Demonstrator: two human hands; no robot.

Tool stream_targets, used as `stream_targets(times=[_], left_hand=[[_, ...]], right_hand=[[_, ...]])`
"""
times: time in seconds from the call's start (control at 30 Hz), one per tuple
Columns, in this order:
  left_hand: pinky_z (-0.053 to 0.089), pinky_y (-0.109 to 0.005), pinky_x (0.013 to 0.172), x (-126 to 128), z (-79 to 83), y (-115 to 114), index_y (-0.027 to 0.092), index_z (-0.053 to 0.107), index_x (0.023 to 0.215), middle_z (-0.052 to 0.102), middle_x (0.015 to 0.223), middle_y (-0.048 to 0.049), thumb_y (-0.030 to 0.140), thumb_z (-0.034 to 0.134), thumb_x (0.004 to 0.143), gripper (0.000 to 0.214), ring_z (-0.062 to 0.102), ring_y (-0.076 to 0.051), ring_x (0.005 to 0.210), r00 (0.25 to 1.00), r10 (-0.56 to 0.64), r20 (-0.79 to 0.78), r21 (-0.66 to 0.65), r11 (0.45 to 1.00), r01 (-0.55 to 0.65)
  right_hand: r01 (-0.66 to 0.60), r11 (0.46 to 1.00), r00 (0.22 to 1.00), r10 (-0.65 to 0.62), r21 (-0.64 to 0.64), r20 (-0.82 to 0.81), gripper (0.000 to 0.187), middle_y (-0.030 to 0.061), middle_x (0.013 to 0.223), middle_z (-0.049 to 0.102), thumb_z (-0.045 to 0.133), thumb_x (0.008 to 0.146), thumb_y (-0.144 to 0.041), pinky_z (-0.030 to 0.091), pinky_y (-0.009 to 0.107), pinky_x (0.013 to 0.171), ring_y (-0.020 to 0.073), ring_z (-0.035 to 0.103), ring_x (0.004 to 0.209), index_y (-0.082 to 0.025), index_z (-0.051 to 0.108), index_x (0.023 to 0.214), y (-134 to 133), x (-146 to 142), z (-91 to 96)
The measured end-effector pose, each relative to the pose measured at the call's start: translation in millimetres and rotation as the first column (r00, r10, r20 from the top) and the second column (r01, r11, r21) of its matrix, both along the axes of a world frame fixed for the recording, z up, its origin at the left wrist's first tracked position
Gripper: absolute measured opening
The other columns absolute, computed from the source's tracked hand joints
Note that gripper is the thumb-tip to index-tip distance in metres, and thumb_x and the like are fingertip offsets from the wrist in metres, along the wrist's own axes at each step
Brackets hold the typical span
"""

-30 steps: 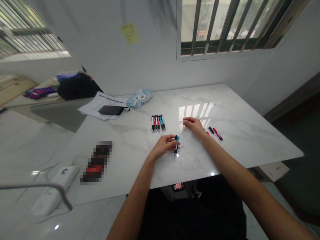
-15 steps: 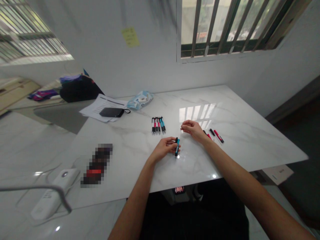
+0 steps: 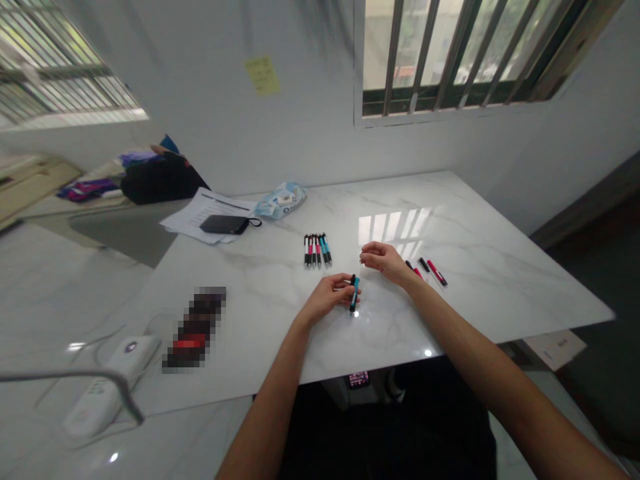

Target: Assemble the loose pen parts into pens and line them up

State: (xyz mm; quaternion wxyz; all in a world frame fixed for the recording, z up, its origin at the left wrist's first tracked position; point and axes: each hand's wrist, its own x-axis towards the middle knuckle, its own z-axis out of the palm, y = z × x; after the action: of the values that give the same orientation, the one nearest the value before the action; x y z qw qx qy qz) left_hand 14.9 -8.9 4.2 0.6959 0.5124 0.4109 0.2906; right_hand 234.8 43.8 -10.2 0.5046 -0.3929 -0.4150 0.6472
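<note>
White marble tabletop [image 3: 480, 267]: glossy, window glare near the middle; all the pen work sits on it.
Step in hand: looks like pen assembly, one pen mid-build; my read only.
Left hand [image 3: 327, 297]: fingers curled shut around a short teal pen barrel with black tip [image 3: 354, 293], held near upright just above the tabletop, centre front.
Right hand [image 3: 383, 257]: raised just above the tabletop, thumb and fingertips pinched together; whatever is pinched is too small to make out, maybe a tiny part. Close to the left hand, not touching it.
Next move calls for: probably bringing the pinched fingertips over to the open top end of the barrel and lining up along its axis; a small part would need a steady left hand.
Finished pens: row of black, red and teal click pens [image 3: 316, 250] lying side by side, touching, just beyond the left hand.
Loose parts: red and black pen pieces [image 3: 431, 270] lying by the right wrist.
Far left of tabletop: black flat pouch [image 3: 223, 224] on white printed papers [image 3: 193, 215], pale blue plastic packet [image 3: 280, 198] beside them.
Near left: white plastic device [image 3: 100, 393], blurred-out dark patch near it.
Wall: yellow sticky note [image 3: 262, 74], barred window to its right.
</note>
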Motion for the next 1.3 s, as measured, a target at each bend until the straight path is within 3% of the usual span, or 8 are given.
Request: stream_targets(times=[0.27, 0.47, 0.63, 0.83, 1.0, 1.1, 1.17, 1.3], left_hand=[[0.060, -0.031, 0.078, 2, -0.7, -1, 0.014, 0.071, 0.112, 0.079, 0.097, -0.0103, 0.041, 0.087, 0.075, 0.049, 0.076, -0.021, 0.086, 0.999, 0.038, 0.029, 0.043, 0.998, -0.039], [0.059, -0.030, 0.078, 3, 1.0, -2, 0.013, 0.074, 0.107, 0.079, 0.099, -0.0102, 0.041, 0.087, 0.074, 0.044, 0.076, -0.021, 0.089, 0.998, 0.043, 0.036, 0.072, 0.996, -0.046], [0.059, -0.030, 0.079, 3, -1.6, -1, 0.014, 0.074, 0.107, 0.080, 0.098, -0.0088, 0.038, 0.086, 0.075, 0.042, 0.076, -0.021, 0.088, 0.998, 0.056, 0.035, 0.092, 0.994, -0.059], [0.060, -0.031, 0.079, 5, 0.5, -4, 0.015, 0.072, 0.110, 0.080, 0.100, -0.0113, 0.036, 0.085, 0.077, 0.042, 0.076, -0.020, 0.088, 0.999, 0.048, 0.018, 0.113, 0.992, -0.049], [0.059, -0.033, 0.081, 4, 1.1, 1, 0.016, 0.072, 0.110, 0.079, 0.100, -0.0104, 0.039, 0.084, 0.077, 0.042, 0.075, -0.021, 0.089, 0.992, 0.122, 0.035, 0.212, 0.969, -0.127], [0.058, -0.034, 0.083, -5, 3.1, 14, 0.017, 0.073, 0.108, 0.079, 0.098, -0.0084, 0.041, 0.082, 0.077, 0.040, 0.074, -0.021, 0.091, 0.955, 0.295, 0.036, 0.373, 0.882, -0.287], [0.057, -0.035, 0.085, -16, 5.2, 23, 0.018, 0.075, 0.106, 0.078, 0.099, -0.0074, 0.039, 0.078, 0.081, 0.033, 0.073, -0.021, 0.090, 0.916, 0.401, -0.022, 0.541, 0.775, -0.326], [0.051, -0.038, 0.093, -36, 6.6, 28, 0.023, 0.078, 0.102, 0.079, 0.104, -0.0046, 0.029, 0.072, 0.086, 0.019, 0.069, -0.022, 0.100, 0.779, 0.595, -0.196, 0.827, 0.527, -0.194]], right_hand=[[-0.262, 0.963, 0.964, 0.258, 0.068, 0.061, 0.040, -0.0014, 0.087, 0.071, 0.088, 0.071, -0.033, 0.051, 0.025, 0.075, 0.0123, 0.066, 0.079, -0.023, 0.071, 0.106, -8, 1, 3.6], [-0.446, 0.883, 0.871, 0.389, 0.149, 0.300, 0.030, 0.0024, 0.093, 0.072, 0.087, 0.072, -0.033, 0.051, 0.028, 0.079, 0.0153, 0.067, 0.083, -0.018, 0.073, 0.094, -16, -2, 14.7], [-0.379, 0.908, 0.895, 0.310, 0.179, 0.322, 0.027, 0.0020, 0.091, 0.073, 0.087, 0.071, -0.036, 0.052, 0.032, 0.084, 0.0176, 0.067, 0.086, -0.018, 0.075, 0.088, -17, -9, 13.1], [0.012, 0.979, 0.989, 0.018, 0.202, -0.146, 0.030, 0.0013, 0.119, 0.073, 0.090, 0.067, -0.039, 0.049, 0.036, 0.103, 0.0213, 0.063, 0.120, -0.027, 0.074, 0.089, -8, -2, 16.6], [0.129, 0.979, 0.963, -0.086, 0.157, -0.256, 0.036, -0.0015, 0.110, 0.072, 0.086, 0.076, -0.048, 0.055, 0.036, 0.095, 0.0188, 0.068, 0.108, -0.034, 0.069, 0.105, 0, 16, 21.5], [0.120, 0.979, 0.988, -0.101, 0.162, -0.119, 0.043, -0.0017, 0.092, 0.067, 0.082, 0.079, -0.052, 0.054, 0.028, 0.070, 0.0116, 0.063, 0.074, -0.032, 0.071, 0.115, 3, 17, 16.4], [0.084, 0.973, 0.995, -0.094, 0.216, 0.041, 0.045, -0.0019, 0.083, 0.063, 0.078, 0.081, -0.055, 0.047, 0.025, 0.058, 0.0082, 0.052, 0.060, -0.027, 0.074, 0.117, 4, 13, 10.7], [0.022, 0.935, 0.929, -0.149, 0.353, 0.339, 0.043, -0.0011, 0.079, 0.064, 0.082, 0.076, -0.050, 0.043, 0.025, 0.056, 0.0091, 0.051, 0.059, -0.021, 0.077, 0.108, 4, 6, -0.9]])
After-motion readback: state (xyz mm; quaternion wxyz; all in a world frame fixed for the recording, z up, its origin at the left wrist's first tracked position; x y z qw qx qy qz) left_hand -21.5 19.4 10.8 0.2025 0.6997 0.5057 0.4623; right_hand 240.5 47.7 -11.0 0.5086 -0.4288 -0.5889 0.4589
